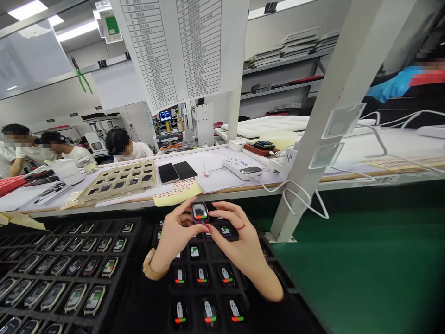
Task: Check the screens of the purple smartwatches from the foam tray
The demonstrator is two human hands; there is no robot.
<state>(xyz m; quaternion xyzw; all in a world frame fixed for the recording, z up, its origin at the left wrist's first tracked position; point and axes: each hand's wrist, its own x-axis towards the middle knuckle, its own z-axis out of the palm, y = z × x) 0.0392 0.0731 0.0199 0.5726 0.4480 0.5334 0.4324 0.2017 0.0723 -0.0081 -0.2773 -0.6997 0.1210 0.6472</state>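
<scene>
Both my hands hold one small purple smartwatch body (199, 212) with a lit screen, raised just above a black compartment tray (208, 297). My left hand (175, 236), with a tan wristband, pinches its left side. My right hand (239, 241), with a red string at the wrist, grips its right side and lower edge. Below my hands the tray holds several watch bodies with lit screens showing red and green bars.
A second black tray (130, 241) of several watch bodies lies to the left. On the shelf behind are a beige tray (118, 178), two phones (176, 171), a white power strip (241, 168) and cables (299, 199). A grey post (313, 153) stands right; green mat (365, 269). People work at the back left.
</scene>
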